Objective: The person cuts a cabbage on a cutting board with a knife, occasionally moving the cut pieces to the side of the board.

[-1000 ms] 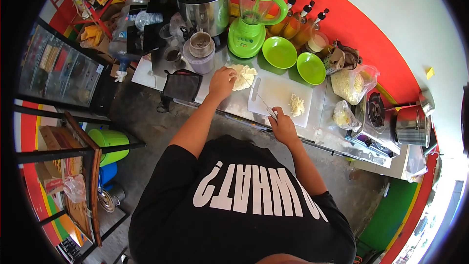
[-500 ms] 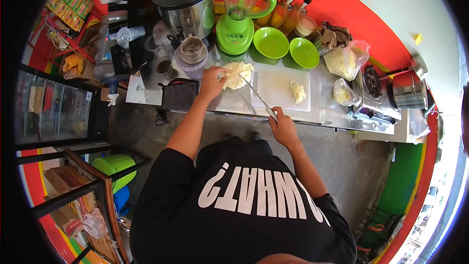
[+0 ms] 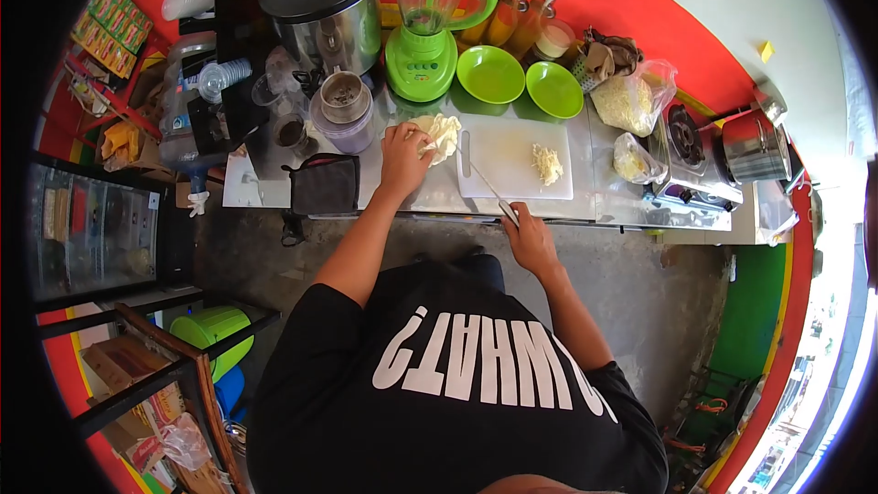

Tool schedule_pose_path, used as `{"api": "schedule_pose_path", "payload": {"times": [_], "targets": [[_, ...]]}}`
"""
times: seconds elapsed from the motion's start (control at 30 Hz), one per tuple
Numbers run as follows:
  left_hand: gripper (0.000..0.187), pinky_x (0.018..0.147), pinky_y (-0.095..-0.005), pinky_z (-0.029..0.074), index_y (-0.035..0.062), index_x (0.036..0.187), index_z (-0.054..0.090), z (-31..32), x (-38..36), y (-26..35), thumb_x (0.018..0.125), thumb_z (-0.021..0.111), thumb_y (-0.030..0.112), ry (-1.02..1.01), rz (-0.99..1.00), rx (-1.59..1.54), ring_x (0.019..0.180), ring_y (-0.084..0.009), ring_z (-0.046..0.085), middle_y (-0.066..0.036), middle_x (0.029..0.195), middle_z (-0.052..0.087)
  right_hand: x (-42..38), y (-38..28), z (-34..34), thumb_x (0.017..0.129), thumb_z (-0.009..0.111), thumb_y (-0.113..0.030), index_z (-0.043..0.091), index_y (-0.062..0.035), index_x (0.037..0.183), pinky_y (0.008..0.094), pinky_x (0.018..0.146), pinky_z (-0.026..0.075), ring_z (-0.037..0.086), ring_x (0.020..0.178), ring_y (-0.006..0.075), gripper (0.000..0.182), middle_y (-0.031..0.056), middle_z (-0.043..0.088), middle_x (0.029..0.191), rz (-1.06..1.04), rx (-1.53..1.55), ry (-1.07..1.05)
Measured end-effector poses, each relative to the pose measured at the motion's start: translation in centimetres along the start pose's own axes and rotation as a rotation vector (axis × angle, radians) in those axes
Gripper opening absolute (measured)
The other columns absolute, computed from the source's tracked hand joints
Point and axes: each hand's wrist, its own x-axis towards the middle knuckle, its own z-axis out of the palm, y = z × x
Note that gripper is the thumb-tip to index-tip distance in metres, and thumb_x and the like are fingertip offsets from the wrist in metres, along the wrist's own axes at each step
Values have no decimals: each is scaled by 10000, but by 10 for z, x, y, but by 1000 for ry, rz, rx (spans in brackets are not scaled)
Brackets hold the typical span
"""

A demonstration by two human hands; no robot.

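Observation:
My left hand (image 3: 405, 157) has its fingers closed on a pale, leafy cabbage piece (image 3: 441, 137) left of the white cutting board (image 3: 503, 185). My right hand (image 3: 529, 236) grips the handle of a long knife (image 3: 487, 185), its blade slanting up and left over the board's left part toward the cabbage. A small heap of pale shreds (image 3: 547, 165) lies on the board's right half. The underside of the cabbage is hidden by my left fingers.
Behind the board stand a green blender (image 3: 421, 64), two green bowls (image 3: 490, 75) and sauce bottles (image 3: 506, 23). A black pouch (image 3: 325, 185) and strainer cup (image 3: 345, 98) are left; bagged shreds (image 3: 626, 105) and a stove (image 3: 686, 160) are right.
My left hand has closed further over the cabbage, covering more of it. The knife tip has come away from the cabbage's top. The whole view has shifted slightly.

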Motion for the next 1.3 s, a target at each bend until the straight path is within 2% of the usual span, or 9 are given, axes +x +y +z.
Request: {"api": "schedule_pose_path", "payload": {"times": [0.27, 0.43, 0.53, 0.6, 0.77, 0.87, 0.93, 1.03, 1.3], "targets": [[129, 870, -448, 449, 52, 919, 642, 0, 7, 43, 825, 729, 67, 75, 121, -202, 940, -348, 591, -110, 928, 669, -14, 28, 20, 1040, 529, -282, 549, -8, 1117, 601, 734, 455, 611, 850, 529, 286, 297, 664, 856, 124, 168, 171], [163, 859, -446, 466, 50, 950, 623, 30, 4, 59, 821, 722, 55, -17, 182, -263, 938, -352, 596, -113, 949, 670, -23, 41, 28, 1039, 530, -292, 575, 22, 1039, 578, 757, 447, 604, 899, 529, 317, 307, 656, 874, 246, 252, 204], [190, 897, -450, 465, 56, 967, 612, 40, 4, 57, 812, 721, 45, -56, 153, -234, 970, -350, 598, -113, 962, 667, -25, 39, 24, 1046, 530, -303, 587, 32, 1038, 508, 725, 459, 617, 865, 494, 340, 274, 636, 835, 264, 291, 191], [179, 917, -461, 464, 42, 980, 615, 41, 3, 51, 830, 712, 51, -6, 112, -197, 1031, -375, 592, -142, 1019, 672, -24, 35, 18, 1032, 545, -312, 591, 28, 1061, 556, 768, 461, 615, 900, 514, 345, 306, 657, 867, 229, 336, 121], [177, 1027, -477, 432, 29, 982, 616, 44, 0, 32, 836, 702, 79, -92, 41, -250, 1141, -410, 570, -184, 1169, 665, -8, 26, 22, 1028, 552, -323, 598, 17, 1085, 559, 771, 472, 630, 885, 504, 348, 297, 671, 863, 144, 290, 122], [153, 1136, -482, 362, 26, 945, 627, 43, -1, 27, 822, 695, 88, -180, 131, -173, 1321, -450, 485, -249, 1355, 604, 0, 24, 27, 1025, 555, -333, 602, 10, 1105, 564, 777, 483, 640, 884, 500, 355, 295, 680, 867, 114, 228, 117], [108, 1203, -473, 282, 32, 878, 636, 40, -1, 24, 801, 692, 84, -344, 61, -254, 1465, -463, 333, -289, 1497, 479, 6, 21, 24, 1023, 555, -339, 604, 7, 1117, 567, 782, 489, 643, 883, 500, 362, 296, 684, 870, 93, 185, 121], [67, 1223, -468, 261, 56, 784, 646, 38, -2, 22, 788, 682, 112, -387, 50, -259, 1487, -483, 280, -293, 1514, 454, 11, 15, 13, 1020, 555, -346, 609, 6, 1129, 572, 783, 495, 645, 882, 506, 372, 304, 683, 873, 99, 109, 55], [48, 1239, -490, 212, 136, 780, 741, 33, -6, 18, 769, 739, 183, -493, 101, -153, 1531, -472, 153, -250, 1587, 378, 13, 14, 10, 1019, 549, -341, 618, -14, 1127, 585, 772, 497, 646, 859, 513, 351, 305, 683, 866, 87, 117, 13]]}}
